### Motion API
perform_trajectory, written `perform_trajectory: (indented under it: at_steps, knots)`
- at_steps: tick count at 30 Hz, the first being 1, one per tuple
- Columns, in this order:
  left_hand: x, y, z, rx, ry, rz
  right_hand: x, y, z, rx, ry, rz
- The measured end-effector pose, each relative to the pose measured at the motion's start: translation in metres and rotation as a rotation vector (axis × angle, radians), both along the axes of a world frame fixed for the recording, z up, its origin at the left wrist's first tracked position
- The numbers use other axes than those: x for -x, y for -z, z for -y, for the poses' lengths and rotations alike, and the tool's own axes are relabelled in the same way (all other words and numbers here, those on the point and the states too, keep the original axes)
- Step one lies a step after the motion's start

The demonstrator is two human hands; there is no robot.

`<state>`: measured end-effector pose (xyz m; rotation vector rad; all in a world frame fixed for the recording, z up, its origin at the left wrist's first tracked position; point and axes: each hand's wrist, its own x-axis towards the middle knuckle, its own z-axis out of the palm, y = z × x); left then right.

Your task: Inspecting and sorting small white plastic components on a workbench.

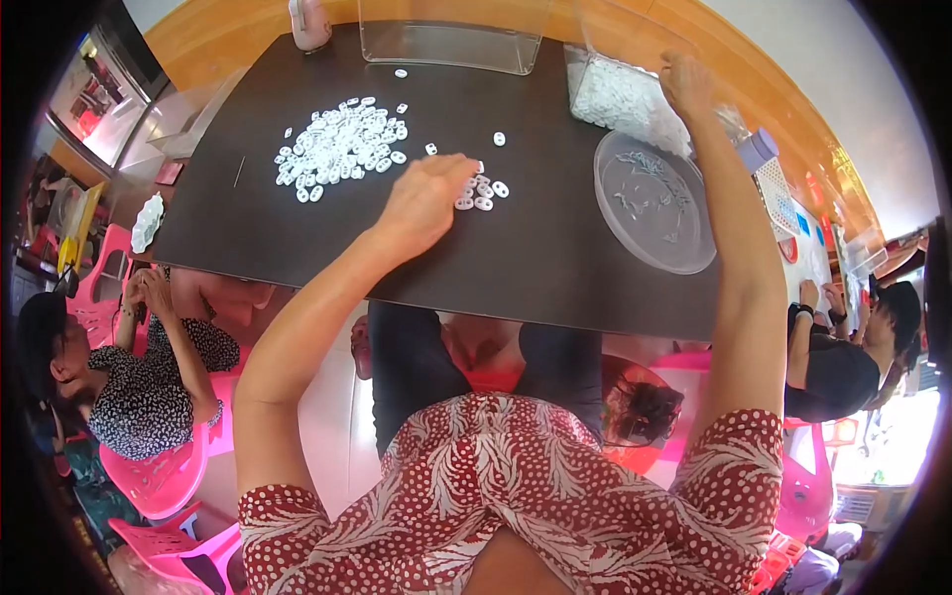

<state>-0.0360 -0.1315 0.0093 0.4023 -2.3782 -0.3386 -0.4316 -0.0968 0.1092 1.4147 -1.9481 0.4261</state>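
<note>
My left hand (428, 201) rests on the dark table, its fingers bent down and partly hidden at a small cluster of white oval pieces (484, 188), each with two holes. Left of it spreads a larger heap of the same pieces (342, 144). At the far right, my right hand (686, 87) is closed on the side of a clear plastic box (593, 50), which holds many small white pieces (620, 94). Just below the box lies a round clear tray (635, 233) with small thin bluish-grey bits in it.
Single white pieces (499, 139) lie scattered on the dark table (535, 263). Another clear box (451, 50) stands at the back, near a pinkish bottle (310, 25). A thin needle-like rod (239, 172) lies on the left. One person (149, 387) sits left, another (843, 357) right.
</note>
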Motion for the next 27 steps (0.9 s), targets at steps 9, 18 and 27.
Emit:
perform_trajectory:
  at_steps: [9, 18, 27]
  knots:
    - [-0.001, 0.01, 0.052, 0.199, -0.261, 0.032, -0.098, -0.001, -0.042, 0.207, -0.362, 0.044]
    - [0.005, 0.011, 0.062, 0.303, -0.17, 0.24, -0.156, 0.019, -0.115, 0.069, -0.551, 0.094]
    - [-0.013, -0.001, 0.027, 0.302, -0.322, 0.093, -0.099, 0.069, -0.154, -0.211, -0.163, 0.798]
